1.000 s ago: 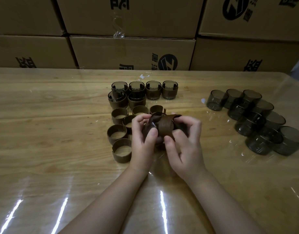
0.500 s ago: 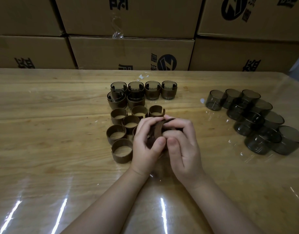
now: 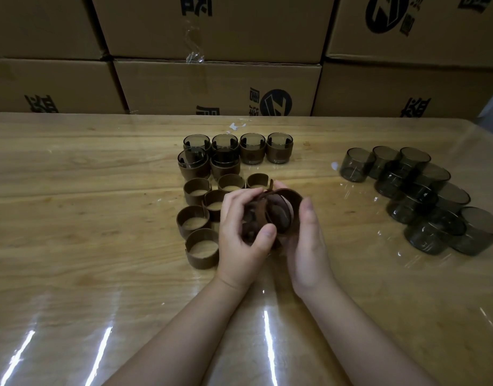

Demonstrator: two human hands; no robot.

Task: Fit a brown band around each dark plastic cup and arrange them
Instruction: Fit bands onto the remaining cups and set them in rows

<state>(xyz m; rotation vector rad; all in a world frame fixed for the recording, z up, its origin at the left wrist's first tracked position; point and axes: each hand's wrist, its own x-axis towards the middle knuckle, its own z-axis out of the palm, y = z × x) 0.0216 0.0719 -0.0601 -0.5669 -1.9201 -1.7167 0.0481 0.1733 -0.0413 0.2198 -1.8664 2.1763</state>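
Hands have drawn apart since half a second ago; brown band (image 3: pixel 294 197) now stands open in a wide loop. Left hand (image 3: pixel 244 235) curls its fingers round the bunched end. Right hand (image 3: pixel 307 243) pinches the loop, thumb outside. All held just above table (image 3: pixel 100 274). Loose bands (image 3: pixel 202 257) at 9 o'clock, banded cups (image 3: pixel 279 151) at 12, bare cups (image 3: pixel 353 165) at 3.

I view a glossy light-wood table (image 3: pixel 72 196); stacked brown cardboard boxes (image 3: pixel 212 84) with black printing behind it; a small white scrap (image 3: pixel 236 125) near them.
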